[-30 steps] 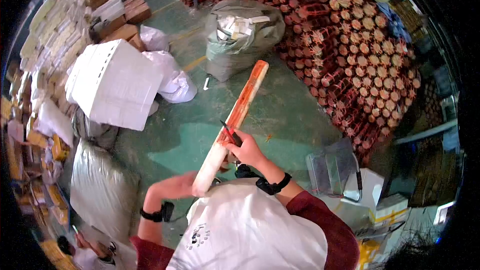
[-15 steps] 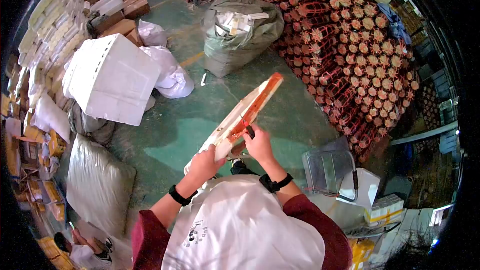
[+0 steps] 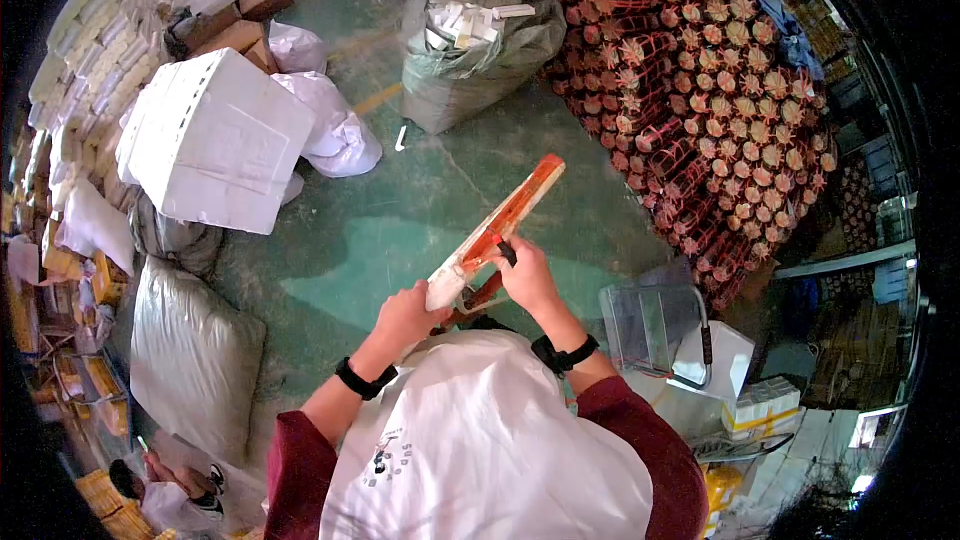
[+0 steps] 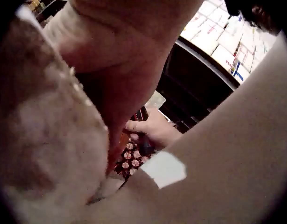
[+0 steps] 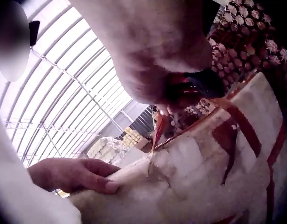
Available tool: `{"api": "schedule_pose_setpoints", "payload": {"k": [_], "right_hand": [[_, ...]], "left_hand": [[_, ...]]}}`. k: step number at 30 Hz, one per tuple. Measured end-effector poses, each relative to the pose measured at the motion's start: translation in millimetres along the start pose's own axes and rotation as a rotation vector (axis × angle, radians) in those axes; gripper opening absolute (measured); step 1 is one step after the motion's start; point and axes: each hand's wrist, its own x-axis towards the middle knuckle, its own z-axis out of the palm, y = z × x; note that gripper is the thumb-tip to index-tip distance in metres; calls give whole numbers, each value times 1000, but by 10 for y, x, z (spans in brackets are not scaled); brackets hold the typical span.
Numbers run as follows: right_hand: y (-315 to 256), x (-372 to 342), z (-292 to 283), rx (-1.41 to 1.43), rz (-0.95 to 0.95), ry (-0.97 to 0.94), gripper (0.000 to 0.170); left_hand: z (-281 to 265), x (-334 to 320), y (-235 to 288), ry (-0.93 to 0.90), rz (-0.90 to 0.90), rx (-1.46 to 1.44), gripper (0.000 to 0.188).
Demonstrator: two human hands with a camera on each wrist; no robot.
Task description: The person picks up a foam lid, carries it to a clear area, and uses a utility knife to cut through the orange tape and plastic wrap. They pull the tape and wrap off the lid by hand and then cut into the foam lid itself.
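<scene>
A long whitish piece [image 3: 445, 285] with red-brown strips along its face slants up and away from the body. In the right wrist view its pale, patchy side [image 5: 190, 158] fills the lower right. My left hand [image 3: 408, 312] grips its near end, the thumb [image 5: 103, 184] along the edge. Farther up the piece, my right hand [image 3: 530, 278] holds a knife with a black and red handle [image 3: 506, 252]; its blade is hidden. A torn reddish flap [image 5: 159, 128] sticks up from the edge below the right fingers. A loose brown strip [image 3: 487, 290] hangs under the piece.
A grey sack of white pieces [image 3: 440, 100] stands ahead on the green floor [image 3: 340, 250]. Red-netted round bundles [image 3: 720, 140] are heaped at right. White boxes [image 3: 235, 140] and a stuffed sack [image 3: 195, 360] stand left, with a seated person [image 3: 170, 490] behind. A metal-framed cart [image 3: 650, 330] is at right.
The left hand has come up onto the near end and grips it. The piece has swung to the right and turned over somewhat; the right hand has shifted slightly right with the knife.
</scene>
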Motion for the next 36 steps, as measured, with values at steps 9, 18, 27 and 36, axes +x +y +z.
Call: {"api": "schedule_pose_setpoints", "payload": {"k": [9, 18, 27, 36], "right_hand": [[-117, -108, -292, 269, 230, -289, 22], [-147, -482, -261, -154, -47, -59, 34], [-330, -350, -284, -421, -50, -218, 34], [-285, -244, -352, -543, -146, -300, 35]], "left_hand": [[85, -121, 108, 139, 10, 143, 46], [104, -175, 190, 375, 66, 313, 37], [150, -148, 134, 348, 40, 503, 42], [227, -134, 101, 280, 1, 550, 40]]}}
